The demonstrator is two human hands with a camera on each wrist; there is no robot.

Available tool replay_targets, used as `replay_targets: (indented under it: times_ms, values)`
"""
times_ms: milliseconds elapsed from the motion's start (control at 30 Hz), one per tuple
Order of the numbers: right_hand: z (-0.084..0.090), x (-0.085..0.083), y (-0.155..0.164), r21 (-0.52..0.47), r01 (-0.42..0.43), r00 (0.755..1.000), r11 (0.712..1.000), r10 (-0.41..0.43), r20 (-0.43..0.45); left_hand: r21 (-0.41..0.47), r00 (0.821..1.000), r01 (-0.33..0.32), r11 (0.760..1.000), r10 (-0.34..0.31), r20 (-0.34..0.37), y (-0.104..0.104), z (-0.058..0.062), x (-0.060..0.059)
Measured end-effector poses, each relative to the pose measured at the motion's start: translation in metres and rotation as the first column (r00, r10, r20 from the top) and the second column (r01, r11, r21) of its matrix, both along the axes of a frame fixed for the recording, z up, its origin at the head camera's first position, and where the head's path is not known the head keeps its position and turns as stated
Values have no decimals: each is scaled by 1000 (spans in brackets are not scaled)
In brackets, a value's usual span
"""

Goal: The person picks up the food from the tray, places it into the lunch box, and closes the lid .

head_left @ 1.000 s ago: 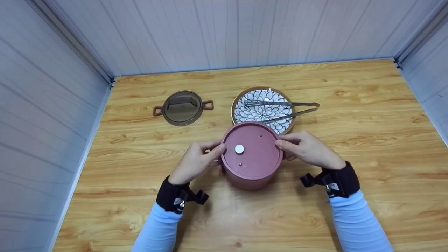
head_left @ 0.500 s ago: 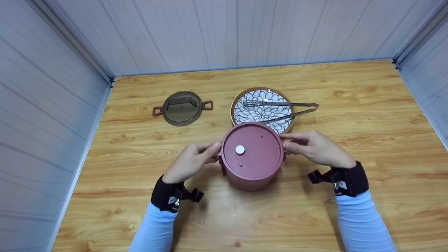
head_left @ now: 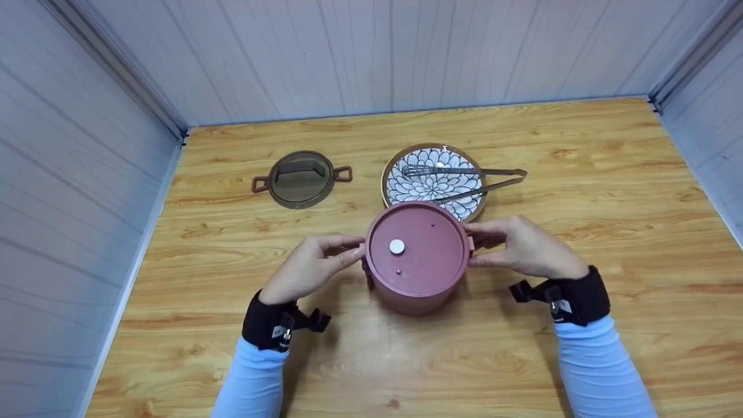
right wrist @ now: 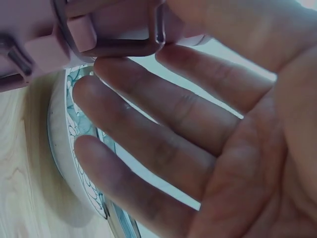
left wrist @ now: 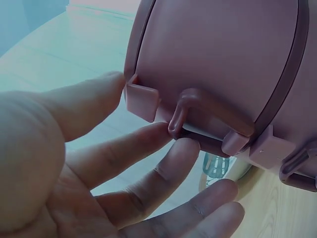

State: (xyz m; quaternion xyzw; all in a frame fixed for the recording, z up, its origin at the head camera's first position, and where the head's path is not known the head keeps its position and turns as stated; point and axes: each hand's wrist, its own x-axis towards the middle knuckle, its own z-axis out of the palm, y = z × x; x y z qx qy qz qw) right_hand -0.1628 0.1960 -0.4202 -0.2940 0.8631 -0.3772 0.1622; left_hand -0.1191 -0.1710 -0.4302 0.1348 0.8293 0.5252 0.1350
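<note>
A dusty-pink lidded pot [head_left: 418, 249] with a white round knob stands between both hands. From the left, the left hand [head_left: 310, 264] reaches it with thumb and fingers spread. In the left wrist view its thumb tip is at the lid's rim beside a light-pink clip [left wrist: 142, 101], and two fingertips touch the dark pink side handle [left wrist: 213, 114]. At the opposite side, the right hand [head_left: 531, 249] has thumb and forefinger apart around a projecting pink clip [head_left: 471, 244]. Its other fingers lie nearly straight below the side handle [right wrist: 129, 48] in the right wrist view.
Behind the pot lies a brown-rimmed plate [head_left: 384, 180] with a petal pattern, partly hidden by the pot. Metal tongs [head_left: 493, 172] rest across it. A smaller glass lid [head_left: 302, 188] with two reddish handles is at the back left. Pale panels [head_left: 360, 58] enclose the wooden table [head_left: 418, 366].
Both thumbs have come off the top of the pot's lid to its sides. The left hand has shifted left, the right hand slightly right. The right clip now sticks out. The pot stays put.
</note>
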Motion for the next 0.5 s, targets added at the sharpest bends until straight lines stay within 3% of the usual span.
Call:
replay_targets:
  times_ms: [200, 500]
  values:
    - [-1, -1, 0, 46, -7, 999, 999, 9, -44, 14, 1000, 19, 1000, -19, 4, -3, -1, 0]
    - [-1, -3, 4, 30, -43, 998, 999, 44, -40, 67, 998, 40, 997, -43, 45, 0, -5, 0]
